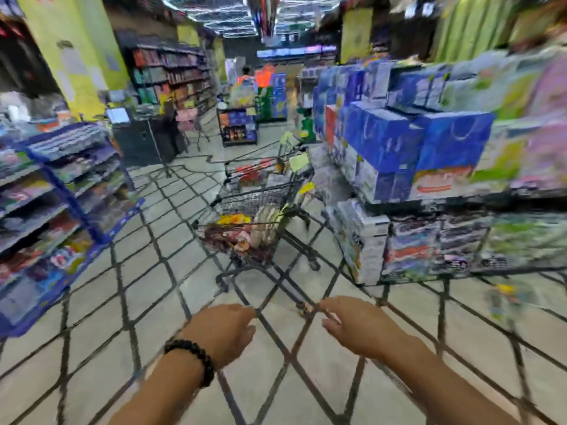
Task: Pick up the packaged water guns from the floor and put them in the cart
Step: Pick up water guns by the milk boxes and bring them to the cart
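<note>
Nearest, the left hand (225,328), with a beaded bracelet (196,357) at the wrist, and the right hand (357,325) are loosely spread and empty above the tiled floor (92,348). Beyond stands the cart (254,210), its blurred contents unidentifiable. Far right, a blurred package (511,299) lies on the floor below stacked boxes (414,148).

Your left hand (224,329) and right hand (359,326) reach forward side by side, palms down, fingers loosely curled, holding nothing.

Shop: stocked shelves (55,191), boxed goods (399,148), cart (254,210).
</note>
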`<act>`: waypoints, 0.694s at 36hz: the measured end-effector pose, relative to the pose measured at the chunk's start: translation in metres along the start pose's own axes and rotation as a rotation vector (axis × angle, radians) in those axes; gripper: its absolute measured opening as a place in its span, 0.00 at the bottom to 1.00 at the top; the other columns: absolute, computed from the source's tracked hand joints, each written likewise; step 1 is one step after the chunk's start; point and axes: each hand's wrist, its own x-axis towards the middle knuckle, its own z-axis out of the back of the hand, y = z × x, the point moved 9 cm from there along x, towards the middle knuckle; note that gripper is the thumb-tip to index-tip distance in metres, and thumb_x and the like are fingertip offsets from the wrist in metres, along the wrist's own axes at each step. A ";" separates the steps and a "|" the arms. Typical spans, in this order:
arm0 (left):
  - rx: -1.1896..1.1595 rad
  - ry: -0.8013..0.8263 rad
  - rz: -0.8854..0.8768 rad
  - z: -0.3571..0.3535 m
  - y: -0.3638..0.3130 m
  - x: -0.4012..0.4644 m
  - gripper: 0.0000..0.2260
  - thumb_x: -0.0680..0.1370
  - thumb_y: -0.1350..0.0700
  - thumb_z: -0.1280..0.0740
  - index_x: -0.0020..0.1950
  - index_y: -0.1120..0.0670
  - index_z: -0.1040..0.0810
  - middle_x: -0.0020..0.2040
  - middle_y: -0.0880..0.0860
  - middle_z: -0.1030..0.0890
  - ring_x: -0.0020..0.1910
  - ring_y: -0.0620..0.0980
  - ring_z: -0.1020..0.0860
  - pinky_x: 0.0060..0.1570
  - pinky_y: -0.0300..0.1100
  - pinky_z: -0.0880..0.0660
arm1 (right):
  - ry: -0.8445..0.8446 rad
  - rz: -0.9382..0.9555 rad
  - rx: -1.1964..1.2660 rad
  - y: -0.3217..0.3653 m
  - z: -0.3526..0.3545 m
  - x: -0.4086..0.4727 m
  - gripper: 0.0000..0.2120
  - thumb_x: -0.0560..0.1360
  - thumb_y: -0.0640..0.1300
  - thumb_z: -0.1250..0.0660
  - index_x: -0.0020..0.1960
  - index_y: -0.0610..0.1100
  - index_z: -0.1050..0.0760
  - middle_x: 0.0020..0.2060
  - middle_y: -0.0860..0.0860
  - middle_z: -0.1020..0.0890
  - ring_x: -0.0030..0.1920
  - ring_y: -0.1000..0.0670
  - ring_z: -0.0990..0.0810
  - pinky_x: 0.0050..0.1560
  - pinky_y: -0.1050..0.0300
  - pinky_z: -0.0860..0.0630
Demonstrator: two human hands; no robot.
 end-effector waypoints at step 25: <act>0.080 0.094 -0.625 0.013 -0.556 0.324 0.21 0.81 0.32 0.51 0.61 0.40 0.27 0.57 0.44 0.20 0.53 0.48 0.20 0.51 0.48 0.21 | -0.138 -0.717 0.203 -0.567 0.075 -0.194 0.20 0.81 0.60 0.43 0.72 0.58 0.31 0.66 0.56 0.23 0.65 0.49 0.24 0.62 0.49 0.25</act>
